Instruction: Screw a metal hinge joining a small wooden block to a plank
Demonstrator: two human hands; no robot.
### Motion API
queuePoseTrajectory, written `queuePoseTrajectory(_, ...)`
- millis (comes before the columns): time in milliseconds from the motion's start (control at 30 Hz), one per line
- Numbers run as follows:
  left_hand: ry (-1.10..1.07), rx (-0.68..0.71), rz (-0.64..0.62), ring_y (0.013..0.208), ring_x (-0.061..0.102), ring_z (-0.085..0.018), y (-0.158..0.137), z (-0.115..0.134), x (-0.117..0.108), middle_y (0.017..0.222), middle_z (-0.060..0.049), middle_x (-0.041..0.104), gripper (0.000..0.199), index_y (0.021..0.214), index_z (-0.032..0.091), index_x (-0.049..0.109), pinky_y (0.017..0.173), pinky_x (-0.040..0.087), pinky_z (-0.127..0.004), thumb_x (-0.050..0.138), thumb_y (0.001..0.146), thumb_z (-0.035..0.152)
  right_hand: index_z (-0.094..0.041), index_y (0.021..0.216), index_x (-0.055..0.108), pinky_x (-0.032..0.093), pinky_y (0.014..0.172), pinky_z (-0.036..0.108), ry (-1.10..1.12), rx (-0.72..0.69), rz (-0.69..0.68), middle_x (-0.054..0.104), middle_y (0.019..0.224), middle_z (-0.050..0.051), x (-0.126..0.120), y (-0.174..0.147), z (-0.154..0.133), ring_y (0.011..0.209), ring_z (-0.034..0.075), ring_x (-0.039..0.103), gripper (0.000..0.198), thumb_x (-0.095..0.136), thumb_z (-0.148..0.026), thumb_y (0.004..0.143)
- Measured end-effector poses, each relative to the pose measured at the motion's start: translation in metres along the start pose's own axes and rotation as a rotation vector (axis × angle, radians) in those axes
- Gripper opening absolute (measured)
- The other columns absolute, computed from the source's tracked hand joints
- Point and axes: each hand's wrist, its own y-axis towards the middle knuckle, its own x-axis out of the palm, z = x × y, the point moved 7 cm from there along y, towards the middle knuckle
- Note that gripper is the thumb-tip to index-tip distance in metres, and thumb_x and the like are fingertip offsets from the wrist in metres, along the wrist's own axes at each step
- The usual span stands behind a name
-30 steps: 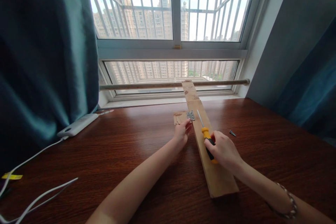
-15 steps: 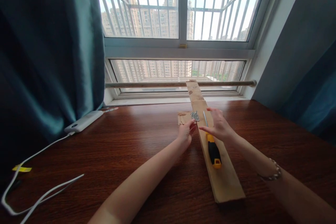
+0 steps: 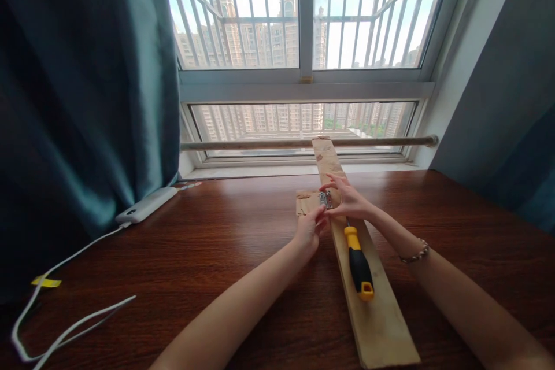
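A small metal hinge (image 3: 325, 200) lies across a long wooden board (image 3: 385, 318) and a short wooden piece (image 3: 306, 203) at the board's left side. My left hand (image 3: 309, 232) is closed at the hinge's near end, its thumb on the metal and its fingers curled by the board's edge. Over the board, my right hand (image 3: 348, 199) has its thumb and forefinger curved around the hinge from the right, at its near and far ends. A yellow and black screwdriver (image 3: 359, 263) rests on the board nearer me; the right hand hides most of its shaft.
The brown wooden tabletop (image 3: 243, 219) runs up to the window. At the left lie a white power bank (image 3: 146, 206), its white cable (image 3: 82, 254) and a yellow tag (image 3: 45, 282). A dark curtain (image 3: 87, 92) hangs left. A horizontal rail (image 3: 260, 145) crosses below the window.
My right hand has moved left from above the screwdriver's shaft to the hinge, and its fingers have closed in around it. The left hand stays at the hinge. The view has shifted slightly.
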Motion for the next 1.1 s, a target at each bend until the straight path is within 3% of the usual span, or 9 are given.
queuePoseTrajectory(167,0.057,0.019,0.010,0.063,0.056,-0.009,-0.007,0.005,0.007,0.076,-0.002,0.062,0.030,0.080,0.014,0.059,0.059,0.039,-0.021,0.073,0.055,0.023,-0.024,0.132,0.022,0.032,0.096,0.042,0.030,0.020,0.032,0.060,0.110,0.003,0.001,0.001,0.004,0.111,0.026,0.043,0.094,0.076,-0.038,0.056)
queuePoseTrajectory(333,0.330,0.198,0.346,0.060,0.049,-0.009,-0.048,0.006,-0.022,0.076,-0.001,0.052,0.020,0.084,0.017,0.047,0.057,0.039,-0.023,0.056,0.073,0.031,-0.022,0.129,0.025,0.033,0.096,0.042,0.044,0.027,0.029,0.060,0.109,0.003,0.003,0.001,0.009,0.112,0.026,0.043,0.093,0.076,-0.041,0.055)
queuePoseTrajectory(367,0.467,0.268,0.336,0.063,0.049,-0.010,-0.060,0.010,-0.023,0.077,-0.001,0.051,0.017,0.086,0.018,0.046,0.060,0.041,-0.024,0.055,0.074,0.026,-0.022,0.128,0.026,0.032,0.096,0.043,0.042,0.026,0.030,0.060,0.110,0.003,0.003,0.001,0.010,0.112,0.026,0.043,0.092,0.077,-0.041,0.054)
queuePoseTrajectory(433,0.817,0.531,0.127,0.074,0.051,-0.013,-0.086,0.023,-0.005,0.082,-0.002,0.051,0.021,0.090,0.020,0.046,0.068,0.044,-0.027,0.055,0.072,0.016,-0.022,0.124,0.032,0.032,0.097,0.043,0.035,0.025,0.032,0.059,0.111,0.004,0.003,0.001,0.011,0.114,0.026,0.042,0.086,0.077,-0.041,0.054)
queuePoseTrajectory(567,1.603,1.243,-0.779,0.111,0.046,-0.019,-0.150,0.015,0.064,0.114,-0.005,0.054,0.034,0.112,0.026,0.048,0.094,0.036,-0.036,0.046,0.081,0.012,-0.022,0.115,0.042,0.032,0.097,0.043,0.018,0.017,0.035,0.057,0.114,0.004,0.004,0.001,0.012,0.116,0.026,0.040,0.073,0.076,-0.042,0.054)
queuePoseTrajectory(600,1.735,1.344,-0.978,0.116,0.042,-0.019,-0.158,0.008,0.072,0.119,-0.004,0.053,0.035,0.116,0.027,0.047,0.098,0.031,-0.037,0.044,0.084,0.014,-0.022,0.114,0.042,0.032,0.097,0.043,0.014,0.018,0.041,0.057,0.115,0.005,0.004,0.001,0.013,0.117,0.026,0.040,0.072,0.076,-0.042,0.054)
queuePoseTrajectory(667,1.909,1.432,-1.210,0.119,0.040,-0.019,-0.160,0.002,0.083,0.121,-0.004,0.053,0.032,0.118,0.025,0.046,0.101,0.028,-0.037,0.040,0.088,0.018,-0.022,0.113,0.044,0.033,0.097,0.043,0.011,0.023,0.053,0.055,0.117,0.006,0.004,0.000,0.014,0.117,0.026,0.040,0.071,0.077,-0.042,0.053)
queuePoseTrajectory(900,2.007,1.513,-1.494,0.087,0.053,-0.015,-0.170,-0.003,0.100,0.094,-0.003,0.061,0.021,0.103,0.020,0.054,0.086,0.038,-0.032,0.038,0.089,0.016,-0.021,0.108,0.051,0.036,0.094,0.040,0.009,0.047,0.038,0.050,0.121,0.008,0.004,0.001,0.016,0.115,0.026,0.043,0.068,0.077,-0.045,0.050)
queuePoseTrajectory(1100,1.639,1.329,-1.449,0.078,0.053,-0.015,-0.226,0.038,0.089,0.085,-0.005,0.059,0.015,0.096,0.017,0.049,0.086,0.042,-0.033,0.052,0.081,0.019,-0.021,0.108,0.052,0.033,0.095,0.041,0.026,0.074,0.028,0.052,0.118,0.007,0.001,0.002,0.011,0.114,0.026,0.042,0.068,0.077,-0.046,0.050)
